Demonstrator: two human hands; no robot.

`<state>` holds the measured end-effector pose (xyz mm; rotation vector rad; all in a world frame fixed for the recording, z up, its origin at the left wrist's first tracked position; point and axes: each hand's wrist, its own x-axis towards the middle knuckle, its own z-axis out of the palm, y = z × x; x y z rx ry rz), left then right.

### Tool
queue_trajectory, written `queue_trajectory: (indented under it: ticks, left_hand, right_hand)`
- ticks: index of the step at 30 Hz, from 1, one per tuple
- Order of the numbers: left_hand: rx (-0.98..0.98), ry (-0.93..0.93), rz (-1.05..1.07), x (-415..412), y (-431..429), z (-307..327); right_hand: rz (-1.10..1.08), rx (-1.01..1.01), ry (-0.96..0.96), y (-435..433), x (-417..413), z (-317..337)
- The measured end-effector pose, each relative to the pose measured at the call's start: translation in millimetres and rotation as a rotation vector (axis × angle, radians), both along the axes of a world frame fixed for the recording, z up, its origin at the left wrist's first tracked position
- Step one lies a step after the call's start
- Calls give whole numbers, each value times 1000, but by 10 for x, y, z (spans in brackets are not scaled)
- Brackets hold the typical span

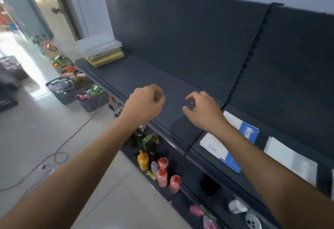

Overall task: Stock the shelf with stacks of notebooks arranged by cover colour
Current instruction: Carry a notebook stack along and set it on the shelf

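A dark grey shelf (144, 77) runs from far left to near right. At its far left end lies a stack of notebooks (104, 53), white ones on top of yellow ones. On the nearer shelf section a blue-and-white notebook (248, 131) lies flat under my right forearm, with a white notebook (289, 160) to its right. My left hand (144, 102) hovers over the shelf's front edge, fingers curled in with nothing in them. My right hand (204, 109) hovers over the bare shelf, fingers apart and bent, holding nothing.
Below the shelf stands a lower shelf with red-capped pink bottles (162, 172) and a yellow bottle (143, 162). Grey baskets (61, 89) of goods sit on the tiled floor at left. A cable (61, 149) trails across the floor. A door (47, 8) is at far left.
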<state>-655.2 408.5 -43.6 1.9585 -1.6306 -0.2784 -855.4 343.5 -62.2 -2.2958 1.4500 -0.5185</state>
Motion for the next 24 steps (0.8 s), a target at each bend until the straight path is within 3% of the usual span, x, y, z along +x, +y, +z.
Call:
queue_trajectory:
  ticks: [14, 24]
  left_hand:
    - [-55, 14, 166, 2276, 203, -83]
    - [-92, -8, 212, 3623, -501, -38]
  right_hand:
    - [201, 10, -38, -382, 2338, 144]
    - [266, 62, -66, -1164, 3784, 83]
